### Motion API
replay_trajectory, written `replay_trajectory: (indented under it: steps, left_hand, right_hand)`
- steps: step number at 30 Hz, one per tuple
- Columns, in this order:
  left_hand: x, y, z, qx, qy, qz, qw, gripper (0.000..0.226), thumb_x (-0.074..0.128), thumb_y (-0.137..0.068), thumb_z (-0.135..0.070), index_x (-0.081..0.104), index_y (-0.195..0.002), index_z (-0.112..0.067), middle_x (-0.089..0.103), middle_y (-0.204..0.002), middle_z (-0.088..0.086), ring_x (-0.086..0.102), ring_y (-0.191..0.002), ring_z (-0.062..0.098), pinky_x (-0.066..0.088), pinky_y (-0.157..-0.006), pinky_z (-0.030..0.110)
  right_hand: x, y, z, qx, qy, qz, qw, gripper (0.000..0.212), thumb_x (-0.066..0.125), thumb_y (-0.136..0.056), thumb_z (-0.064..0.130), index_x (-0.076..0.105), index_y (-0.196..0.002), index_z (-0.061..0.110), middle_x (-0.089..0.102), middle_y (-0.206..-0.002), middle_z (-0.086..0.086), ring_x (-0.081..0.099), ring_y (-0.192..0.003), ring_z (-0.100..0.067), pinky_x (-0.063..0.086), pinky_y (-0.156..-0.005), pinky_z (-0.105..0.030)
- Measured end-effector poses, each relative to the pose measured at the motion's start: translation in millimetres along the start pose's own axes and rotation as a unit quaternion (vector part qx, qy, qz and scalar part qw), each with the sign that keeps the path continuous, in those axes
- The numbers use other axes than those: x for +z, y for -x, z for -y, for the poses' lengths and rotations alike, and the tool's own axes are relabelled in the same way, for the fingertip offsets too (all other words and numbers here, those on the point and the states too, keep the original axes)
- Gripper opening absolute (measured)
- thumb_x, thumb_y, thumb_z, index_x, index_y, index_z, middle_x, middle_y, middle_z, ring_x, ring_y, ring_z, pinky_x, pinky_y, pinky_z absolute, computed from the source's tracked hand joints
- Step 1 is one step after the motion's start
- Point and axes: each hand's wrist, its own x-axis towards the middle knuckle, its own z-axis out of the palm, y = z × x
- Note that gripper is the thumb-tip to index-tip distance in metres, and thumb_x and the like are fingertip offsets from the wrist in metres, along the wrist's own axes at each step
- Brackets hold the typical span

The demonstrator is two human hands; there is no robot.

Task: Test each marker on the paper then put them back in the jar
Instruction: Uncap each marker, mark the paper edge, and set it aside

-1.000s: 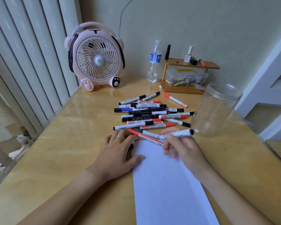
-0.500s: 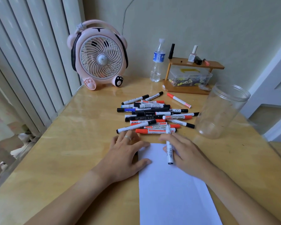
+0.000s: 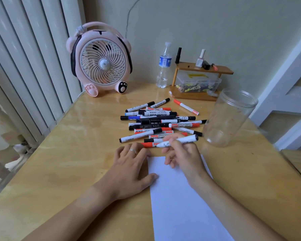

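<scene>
- Marker [image 3: 179, 141], black-capped: pinched in my right hand [image 3: 184, 157], above the paper [image 3: 181, 197].
- My left hand [image 3: 130, 169]: flat, fingers relaxed, pressing the paper's edge.
- Jar [image 3: 228, 119]: upright, right of the marker pile [image 3: 160, 122].

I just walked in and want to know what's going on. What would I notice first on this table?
Probably the heap of markers in the middle of the table, red, black and blue ones all jumbled. Right behind it, on the left, stands a pink fan with ears and paws. Up front, the right hand holds one marker above a blank white paper, and an empty clear jar waits on the right.
</scene>
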Motion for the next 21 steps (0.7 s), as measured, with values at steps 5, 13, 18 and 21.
replay_trajectory:
  steps: [5,13,18,21]
  left_hand:
    - [-3.5,2.1,8.5,-0.021,0.022,-0.001,1.0,0.062,0.04,-0.082,-0.086,0.045,-0.125,-0.041,0.035,-0.122,-0.019,0.036,-0.124,0.007,0.019,-0.114,0.036]
    - [-3.8,1.1,11.1,-0.052,0.004,0.04,0.998,0.083,0.033,-0.076,-0.092,0.031,-0.149,-0.052,0.02,-0.163,-0.013,0.004,-0.155,0.008,-0.001,-0.125,0.042]
    - [-2.1,1.0,11.9,-0.06,-0.01,0.078,0.995,0.093,0.021,-0.075,-0.093,0.014,-0.158,-0.051,-0.002,-0.172,-0.009,-0.023,-0.153,0.003,-0.01,-0.126,0.044]
    - [-2.2,1.4,12.6,-0.05,-0.029,0.092,0.994,0.092,0.015,-0.078,-0.092,0.007,-0.159,-0.049,-0.006,-0.172,-0.007,-0.023,-0.153,0.005,-0.009,-0.126,0.046]
  right_hand:
    - [2.0,3.5,-12.2,-0.023,0.04,0.012,0.999,0.022,0.066,-0.095,0.005,0.066,-0.081,0.022,0.065,-0.072,-0.015,0.059,-0.055,-0.027,0.043,-0.046,-0.032]
    - [6.0,0.5,-12.3,0.019,0.107,0.039,0.993,0.016,0.067,-0.094,0.01,0.054,-0.085,0.008,0.06,-0.059,-0.025,0.049,-0.038,-0.024,0.035,-0.04,-0.023]
    - [7.9,-4.1,-11.6,0.017,0.093,0.037,0.995,0.018,0.064,-0.094,0.004,0.053,-0.081,0.005,0.061,-0.057,-0.018,0.051,-0.039,-0.028,0.038,-0.04,-0.028]
    - [9.6,-6.4,-13.6,0.008,0.097,0.037,0.995,0.018,0.064,-0.094,0.004,0.053,-0.079,0.008,0.063,-0.061,-0.02,0.055,-0.043,-0.033,0.04,-0.04,-0.031]
